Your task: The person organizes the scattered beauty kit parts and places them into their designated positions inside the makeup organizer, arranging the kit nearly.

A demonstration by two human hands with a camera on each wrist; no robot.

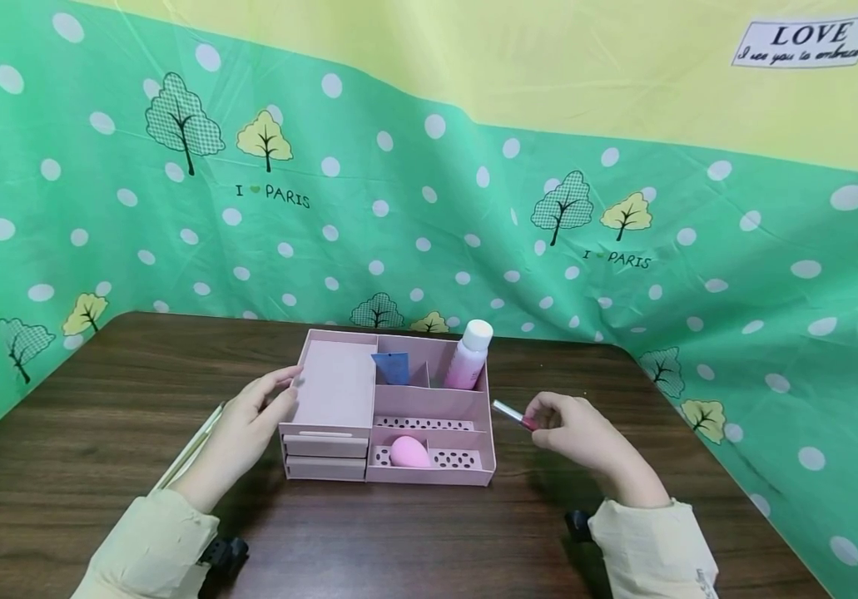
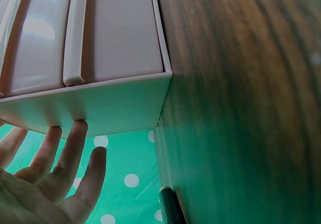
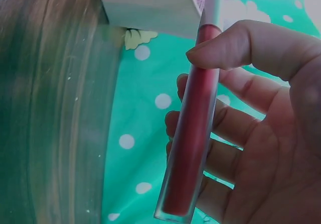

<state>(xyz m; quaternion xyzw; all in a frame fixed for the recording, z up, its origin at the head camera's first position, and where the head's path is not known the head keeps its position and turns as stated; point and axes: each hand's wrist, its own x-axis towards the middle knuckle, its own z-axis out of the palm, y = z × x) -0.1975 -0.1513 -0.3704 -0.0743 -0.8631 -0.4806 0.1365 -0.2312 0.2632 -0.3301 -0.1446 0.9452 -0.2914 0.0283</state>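
A pink desktop organizer (image 1: 337,387) with two small drawers stands on the table. My left hand (image 1: 245,428) is at its left side, fingers fairly straight; in the left wrist view the fingertips (image 2: 79,126) meet the side wall. To the right of the organizer, my right hand (image 1: 582,433) pinches a lip gloss tube (image 3: 190,133), clear with red inside and a pale cap. Thumb and fingers hold it near the cap, which points toward the organizer. In the compartments are a white-capped pink bottle (image 1: 466,362), a blue tube (image 1: 394,368) and a pink makeup sponge (image 1: 409,452).
Slim pale sticks (image 1: 192,445) lie on the dark wood table (image 1: 369,541) beside my left forearm. A dark rod-shaped end (image 2: 171,206) shows low in the left wrist view. Behind the table hangs a green and yellow cloth (image 1: 399,183).
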